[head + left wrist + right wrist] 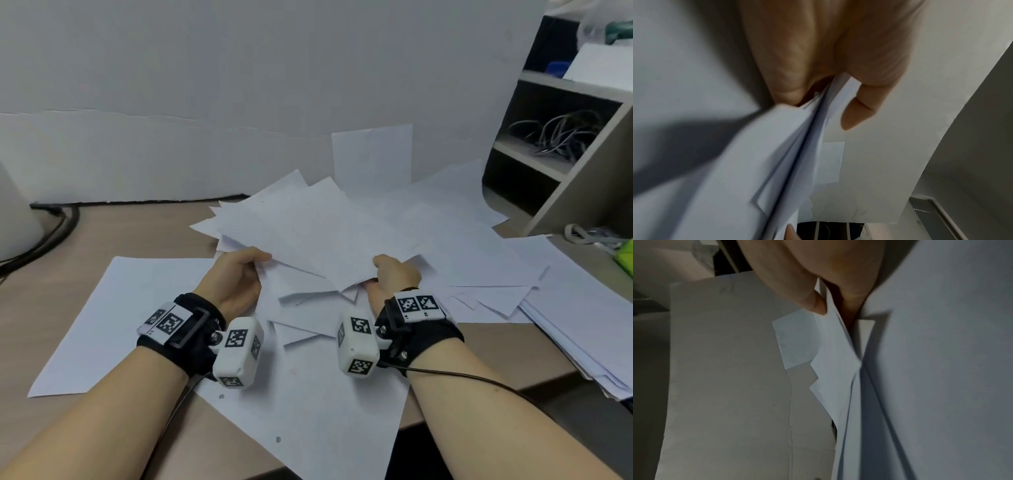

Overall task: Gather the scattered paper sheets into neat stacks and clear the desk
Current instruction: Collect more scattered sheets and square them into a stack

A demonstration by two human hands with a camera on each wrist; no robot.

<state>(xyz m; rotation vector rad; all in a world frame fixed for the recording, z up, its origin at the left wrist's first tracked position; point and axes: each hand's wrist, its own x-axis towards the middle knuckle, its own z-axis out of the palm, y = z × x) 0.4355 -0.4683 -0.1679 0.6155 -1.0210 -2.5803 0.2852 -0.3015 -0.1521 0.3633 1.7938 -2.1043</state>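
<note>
Now I see my left hand and right hand each pinching the near edge of a fanned bundle of sheets, lifted above the desk. More sheets lie scattered beneath, beside a shelf.

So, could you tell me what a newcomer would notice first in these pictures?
Both hands lift a fanned bundle of sheets at mid-desk, the left hand and right hand each pinching a near corner. Loose papers lie beneath on the desk, and a shelf with tangled cables stands far right.
</note>
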